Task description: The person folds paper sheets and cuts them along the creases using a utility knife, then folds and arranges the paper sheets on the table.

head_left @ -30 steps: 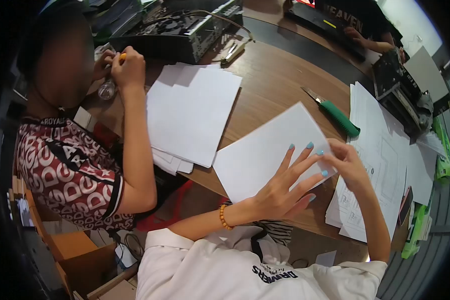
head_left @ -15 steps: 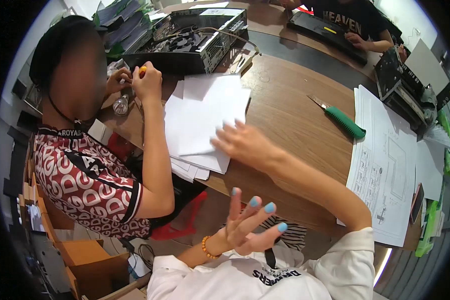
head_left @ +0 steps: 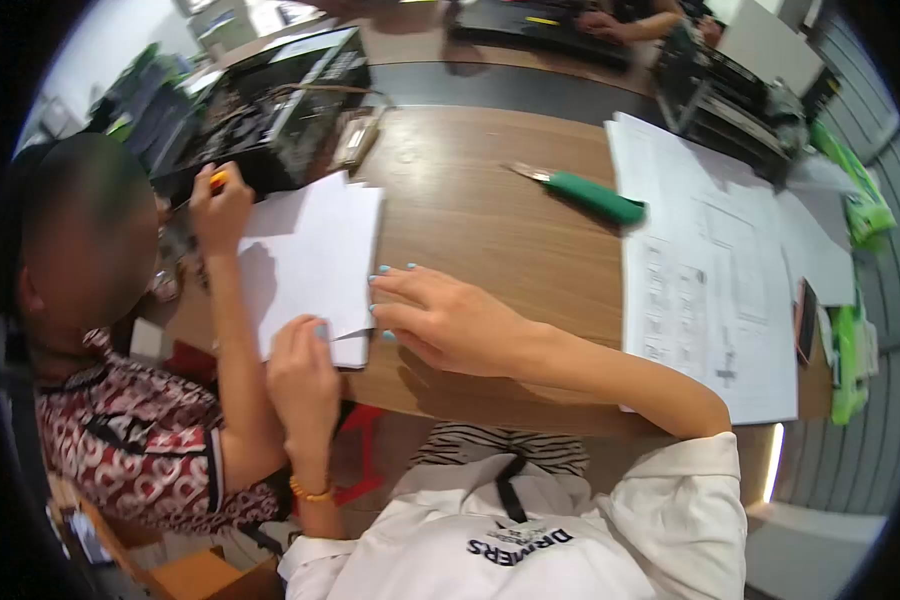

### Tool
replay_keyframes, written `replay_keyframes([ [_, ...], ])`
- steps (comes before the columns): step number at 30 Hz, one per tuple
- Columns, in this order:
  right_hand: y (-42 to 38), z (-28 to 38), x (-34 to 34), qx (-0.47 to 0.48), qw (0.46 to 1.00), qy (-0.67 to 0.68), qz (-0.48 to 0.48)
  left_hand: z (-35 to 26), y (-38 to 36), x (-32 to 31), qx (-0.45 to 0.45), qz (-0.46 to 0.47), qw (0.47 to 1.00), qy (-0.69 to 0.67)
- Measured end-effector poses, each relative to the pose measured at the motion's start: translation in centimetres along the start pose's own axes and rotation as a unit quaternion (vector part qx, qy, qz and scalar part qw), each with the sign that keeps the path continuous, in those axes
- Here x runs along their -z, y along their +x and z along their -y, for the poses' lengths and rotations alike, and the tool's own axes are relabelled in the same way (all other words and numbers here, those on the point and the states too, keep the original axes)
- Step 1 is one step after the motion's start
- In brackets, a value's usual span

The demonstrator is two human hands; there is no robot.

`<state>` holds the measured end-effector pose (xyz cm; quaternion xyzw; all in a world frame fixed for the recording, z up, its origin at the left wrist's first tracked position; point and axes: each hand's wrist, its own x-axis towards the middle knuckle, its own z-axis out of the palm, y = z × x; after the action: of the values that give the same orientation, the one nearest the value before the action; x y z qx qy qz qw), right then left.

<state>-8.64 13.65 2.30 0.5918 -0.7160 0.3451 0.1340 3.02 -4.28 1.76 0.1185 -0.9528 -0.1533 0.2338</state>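
A stack of white paper sheets (head_left: 310, 250) lies at the table's left edge, its sheets slightly out of line. My left hand (head_left: 305, 375), with an orange bead bracelet on its wrist, touches the stack's near edge. Its fingers are extended close together and somewhat blurred; their undersides are hidden. At the right edge of the stack is my right hand (head_left: 445, 320), palm down, fingers apart and their tips against the sheets. Beyond it on the wood lies a green-handled cutter (head_left: 595, 197), blade pointing left.
At my left sits a person whose hand (head_left: 220, 205) holds an orange-yellow thing. An opened computer case (head_left: 300, 120) stands behind the stack. Printed drawings (head_left: 710, 290) and a phone (head_left: 806, 320) lie at right. Another person's hand (head_left: 610, 27) is across the table.
My left hand has come up from above my lap to the stack's near edge. My right hand has moved off the top of the sheets to their right edge. The view has turned rightward.
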Motion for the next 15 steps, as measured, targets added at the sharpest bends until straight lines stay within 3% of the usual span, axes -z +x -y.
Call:
replay_keyframes([
  [2, -3.2, 0.2, 5.3, -0.093, 0.995, 0.016, 0.041, -0.2, 1.0, 0.1, -0.005, 0.034, 0.996, 0.081],
  [6, -10.8, 2.3, 13.6, -0.256, 0.957, -0.091, 0.101, -3.6, 4.4, 0.5, -0.041, 0.037, 0.994, 0.097],
  [8, -14.0, 4.6, 16.7, -0.321, 0.922, -0.166, 0.138, -7.0, 5.8, -0.1, -0.153, -0.016, 0.988, 0.023],
  [9, -15.7, 5.7, 17.7, -0.330, 0.918, -0.169, 0.137, -8.6, 6.1, -0.7, -0.160, -0.011, 0.987, 0.016],
  [11, -18.8, 8.0, 19.1, -0.408, 0.864, -0.237, 0.178, -12.0, 6.4, -2.0, -0.261, 0.040, 0.963, -0.050],
  [15, -24.2, 11.8, 19.6, -0.475, 0.803, -0.287, 0.219, -17.1, 5.4, -4.7, -0.363, 0.099, 0.920, -0.112],
])
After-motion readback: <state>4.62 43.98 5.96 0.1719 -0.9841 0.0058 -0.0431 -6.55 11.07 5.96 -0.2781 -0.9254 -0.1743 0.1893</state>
